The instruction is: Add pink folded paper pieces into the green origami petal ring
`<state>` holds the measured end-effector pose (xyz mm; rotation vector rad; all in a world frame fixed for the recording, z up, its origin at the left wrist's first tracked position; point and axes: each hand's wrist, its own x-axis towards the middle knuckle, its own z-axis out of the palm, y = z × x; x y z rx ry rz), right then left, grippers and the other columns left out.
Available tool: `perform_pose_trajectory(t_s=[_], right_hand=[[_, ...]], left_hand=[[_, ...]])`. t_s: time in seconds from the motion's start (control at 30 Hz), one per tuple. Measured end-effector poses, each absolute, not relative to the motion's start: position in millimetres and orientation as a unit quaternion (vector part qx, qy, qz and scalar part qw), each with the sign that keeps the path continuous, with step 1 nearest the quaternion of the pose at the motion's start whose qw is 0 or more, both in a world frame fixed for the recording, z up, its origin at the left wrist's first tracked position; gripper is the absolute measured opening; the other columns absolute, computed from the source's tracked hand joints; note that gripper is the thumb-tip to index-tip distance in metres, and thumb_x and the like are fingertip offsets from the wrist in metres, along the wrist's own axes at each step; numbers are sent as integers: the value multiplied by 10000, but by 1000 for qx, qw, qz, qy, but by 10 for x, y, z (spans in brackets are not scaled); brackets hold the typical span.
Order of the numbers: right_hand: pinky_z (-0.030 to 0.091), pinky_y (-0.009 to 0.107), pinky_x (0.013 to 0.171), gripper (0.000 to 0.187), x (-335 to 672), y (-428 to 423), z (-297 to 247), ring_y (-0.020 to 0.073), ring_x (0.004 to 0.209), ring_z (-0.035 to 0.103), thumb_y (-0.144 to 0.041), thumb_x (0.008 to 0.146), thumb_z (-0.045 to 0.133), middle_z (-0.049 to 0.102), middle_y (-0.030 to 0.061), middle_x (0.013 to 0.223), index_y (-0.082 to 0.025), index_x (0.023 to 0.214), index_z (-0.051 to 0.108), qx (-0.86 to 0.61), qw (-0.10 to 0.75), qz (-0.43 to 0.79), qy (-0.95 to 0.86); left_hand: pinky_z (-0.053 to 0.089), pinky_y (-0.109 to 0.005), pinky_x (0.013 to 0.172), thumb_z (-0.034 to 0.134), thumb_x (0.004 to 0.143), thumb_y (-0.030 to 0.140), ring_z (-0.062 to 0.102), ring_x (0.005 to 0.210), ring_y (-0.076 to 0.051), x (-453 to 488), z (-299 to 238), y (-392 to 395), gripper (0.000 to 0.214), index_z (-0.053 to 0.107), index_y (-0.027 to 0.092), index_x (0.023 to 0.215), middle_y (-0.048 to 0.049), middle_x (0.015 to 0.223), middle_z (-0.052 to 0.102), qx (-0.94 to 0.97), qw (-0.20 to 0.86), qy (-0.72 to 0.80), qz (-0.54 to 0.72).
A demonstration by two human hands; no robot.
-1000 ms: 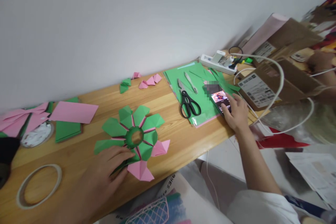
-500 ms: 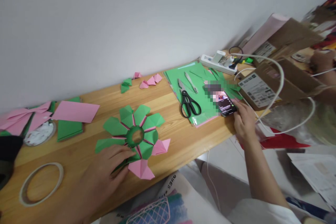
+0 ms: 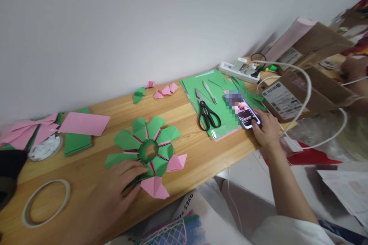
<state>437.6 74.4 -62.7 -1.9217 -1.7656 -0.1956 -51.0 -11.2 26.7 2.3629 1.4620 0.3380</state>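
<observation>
My left hand (image 3: 117, 183) has its fingers closed on the lower left petals of a folded paper flower ring (image 3: 148, 141). The ring has green petals, pink inner folds and a round hole; two pink folded pieces (image 3: 155, 187) stick out at its lower right. Part of the ring is hidden behind the fingers. At the right, my right hand (image 3: 267, 130) is closed round the near end of a smartphone (image 3: 248, 116), with the thumb over its lit screen. Black-handled scissors (image 3: 205, 113) and a white craft knife (image 3: 209, 92) lie on green paper sheets (image 3: 189, 84).
Small folded pieces (image 3: 166, 91) lie near the wall. A tape roll (image 3: 27, 212), a pink sheet (image 3: 84, 123) on green paper and a pink paper flower (image 3: 28, 128) are at left. A power strip (image 3: 240, 72), a cable and cardboard boxes (image 3: 304, 92) stand right; another person's hand (image 3: 355, 69) shows there.
My right thumb has moved onto the phone's screen, which looks brighter and slightly shifted. My left hand stays on the paper ring.
</observation>
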Motion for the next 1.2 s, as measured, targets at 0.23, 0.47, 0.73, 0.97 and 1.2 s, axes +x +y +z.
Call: perform_pose_trajectory(t_s=[0.23, 0.47, 0.73, 0.97, 1.2], right_hand=[[450, 515, 904, 396, 4365, 741, -618, 341, 1024, 584, -345, 887, 420, 659, 153, 1067, -231, 1218, 605, -705, 268, -88, -651], [451, 499, 942, 418, 4349, 727, -614, 319, 1108, 569, -382, 905, 402, 637, 154, 1145, -195, 1198, 633, -690, 271, -101, -664], [437, 527, 964, 427, 4241, 730, -602, 335, 1181, 533, -417, 931, 410, 585, 165, 1266, -208, 1217, 649, -683, 238, -108, -683], [439, 530, 954, 473, 4230, 732, -626, 350, 1184, 527, -441, 931, 396, 569, 192, 1271, -173, 1242, 631, -687, 237, -116, -677], [439, 517, 947, 475, 4284, 753, -653, 332, 1138, 538, -452, 905, 409, 586, 181, 1204, -175, 1220, 631, -671, 264, -112, -684]], left_hand=[[570, -316, 874, 478, 878, 262, 674, 1012, -202, -548, 219, -150, 278, 696, 304, 1045, 6, 1088, 713, 826, 180, 521, 118], [571, -321, 876, 496, 871, 256, 666, 1032, -205, -543, 212, -152, 273, 694, 311, 1051, -3, 1099, 715, 821, 197, 522, 122], [567, -307, 875, 479, 877, 232, 674, 1011, -195, -534, 235, -144, 286, 690, 319, 1050, 4, 1076, 724, 832, 181, 512, 114], [552, -337, 909, 497, 883, 281, 661, 1026, -207, -528, 187, -163, 248, 696, 291, 1032, -10, 1076, 718, 825, 170, 523, 134], [558, -353, 868, 474, 899, 292, 656, 984, -213, -455, 211, -161, 257, 699, 268, 1021, -33, 1027, 720, 818, 187, 517, 168]])
